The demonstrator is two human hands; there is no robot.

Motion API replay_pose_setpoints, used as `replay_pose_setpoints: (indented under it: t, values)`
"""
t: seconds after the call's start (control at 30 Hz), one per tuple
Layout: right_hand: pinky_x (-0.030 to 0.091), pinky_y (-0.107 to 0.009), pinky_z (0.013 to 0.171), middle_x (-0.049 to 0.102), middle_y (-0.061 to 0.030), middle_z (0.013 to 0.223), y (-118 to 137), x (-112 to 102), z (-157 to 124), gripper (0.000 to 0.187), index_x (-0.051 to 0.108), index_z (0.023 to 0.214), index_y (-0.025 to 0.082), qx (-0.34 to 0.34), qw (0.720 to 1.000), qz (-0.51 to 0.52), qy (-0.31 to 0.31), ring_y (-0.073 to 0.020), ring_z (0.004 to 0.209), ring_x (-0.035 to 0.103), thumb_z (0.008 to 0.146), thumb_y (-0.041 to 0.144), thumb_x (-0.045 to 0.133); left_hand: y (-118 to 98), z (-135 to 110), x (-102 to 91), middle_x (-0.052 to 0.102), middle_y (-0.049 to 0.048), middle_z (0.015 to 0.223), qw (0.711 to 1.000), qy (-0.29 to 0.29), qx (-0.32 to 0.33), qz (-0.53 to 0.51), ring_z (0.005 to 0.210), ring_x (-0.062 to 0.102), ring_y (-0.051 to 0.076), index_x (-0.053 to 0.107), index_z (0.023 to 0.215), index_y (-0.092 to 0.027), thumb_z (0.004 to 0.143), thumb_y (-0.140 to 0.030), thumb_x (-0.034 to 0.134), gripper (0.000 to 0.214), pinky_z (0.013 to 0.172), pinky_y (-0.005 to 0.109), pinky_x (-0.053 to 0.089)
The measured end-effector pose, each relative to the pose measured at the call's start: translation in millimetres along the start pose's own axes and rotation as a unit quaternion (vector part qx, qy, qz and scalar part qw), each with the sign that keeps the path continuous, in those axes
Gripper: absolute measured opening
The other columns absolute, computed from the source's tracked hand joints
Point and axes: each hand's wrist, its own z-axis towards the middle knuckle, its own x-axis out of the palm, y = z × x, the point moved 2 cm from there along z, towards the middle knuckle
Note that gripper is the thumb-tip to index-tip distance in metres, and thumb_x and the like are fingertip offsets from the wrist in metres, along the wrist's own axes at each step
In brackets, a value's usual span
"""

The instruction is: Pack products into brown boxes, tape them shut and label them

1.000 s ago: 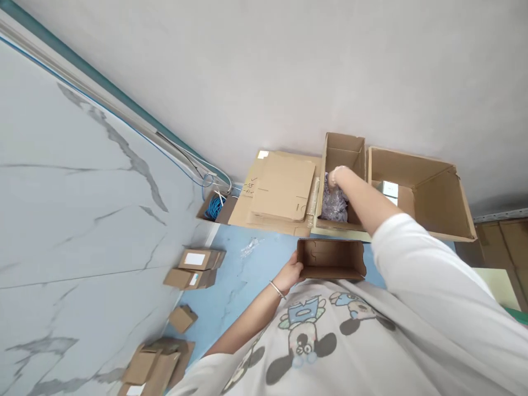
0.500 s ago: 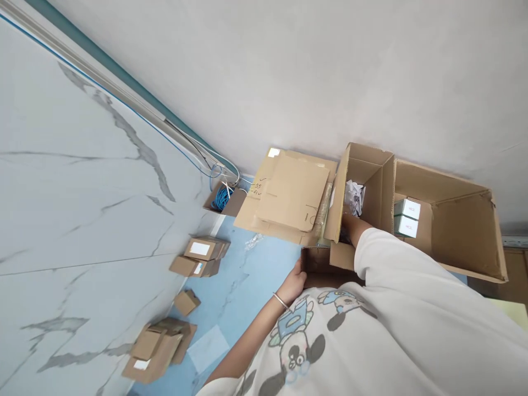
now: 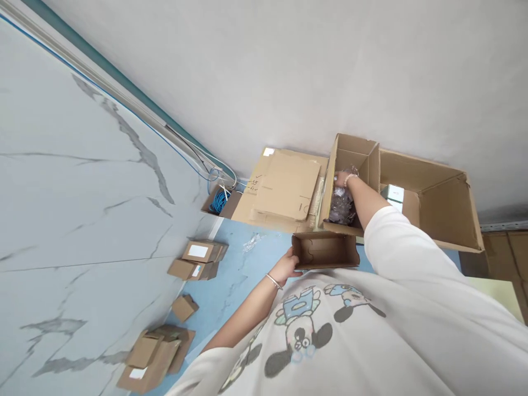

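Observation:
My left hand [image 3: 287, 265] grips the left end of a small open cardboard box [image 3: 328, 264], held close to my shirt. The box's opening faces up, and its visible inside is bare brown card. My right hand [image 3: 341, 179] is down inside a taller cardboard carton [image 3: 358, 144], near its left wall. Its fingers look curled, but what they hold is hard to make out. Crumpled greyish plastic packing [image 3: 342, 209] lies in the carton just below that hand, with clear film behind it.
A wider carton [image 3: 447, 206] to the right contains white-and-green small boxes [image 3: 395, 195]. Flattened cardboard sheets [image 3: 289, 184] lie left of the tall carton. Small closed boxes [image 3: 202, 251] line the left wall. A box with coiled blue cable [image 3: 220, 201] sits in the corner.
My right hand has moved farther up inside the tall carton and shows more clearly. The small box in my left hand has come further into view. The cartons appear shifted left as the view moved.

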Motion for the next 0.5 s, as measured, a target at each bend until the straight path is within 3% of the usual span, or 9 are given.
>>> replay_pose_setpoints:
  t: [0.1,0.2,0.37,0.5]
  values:
    - [0.052,-0.031,0.087,0.072,-0.0158,0.12,-4.5,-25.8,-13.6,0.061,0.062,0.136,0.01,0.022,1.0,-0.009,-0.011,-0.0231,0.097,0.067,0.076,0.017,0.074,-0.3,-3.2,2.5,0.062,0.0102,0.125,1.0,0.0,0.013,0.01,0.121,0.056,0.031,0.054,0.125,-0.023,0.071,-0.018,0.06,0.055,0.087,0.051,0.063]
    - [0.051,-0.03,0.085,0.071,-0.0131,0.12,-5.3,-41.9,-38.7,0.062,0.06,0.136,0.012,0.002,0.998,-0.001,-0.062,-0.0205,0.093,0.065,0.075,0.018,0.071,3.4,-7.5,5.5,0.061,0.0121,0.128,0.999,-0.003,0.021,0.028,0.124,0.054,0.033,0.053,0.129,-0.022,0.071,-0.016,0.059,0.058,0.088,0.054,0.063]
    - [0.05,-0.036,0.091,0.069,-0.0096,0.111,-2.7,-43.5,-84.0,0.051,0.064,0.122,0.014,-0.056,0.986,-0.008,-0.159,-0.023,0.094,0.062,0.072,0.017,0.07,11.9,-18.2,10.0,0.059,0.0119,0.133,0.999,0.009,0.039,0.036,0.126,0.053,0.032,0.055,0.127,-0.021,0.073,-0.013,0.058,0.055,0.088,0.052,0.063]
    - [0.048,-0.043,0.101,0.062,-0.0139,0.124,-2.7,-38.2,-104.2,0.049,0.058,0.125,0.015,-0.128,0.952,0.021,-0.278,-0.0278,0.108,0.058,0.077,0.019,0.065,17.3,-26.2,13.4,0.063,0.0126,0.129,0.998,0.01,0.036,0.049,0.123,0.057,0.031,0.056,0.125,-0.019,0.073,-0.009,0.055,0.054,0.083,0.046,0.065]
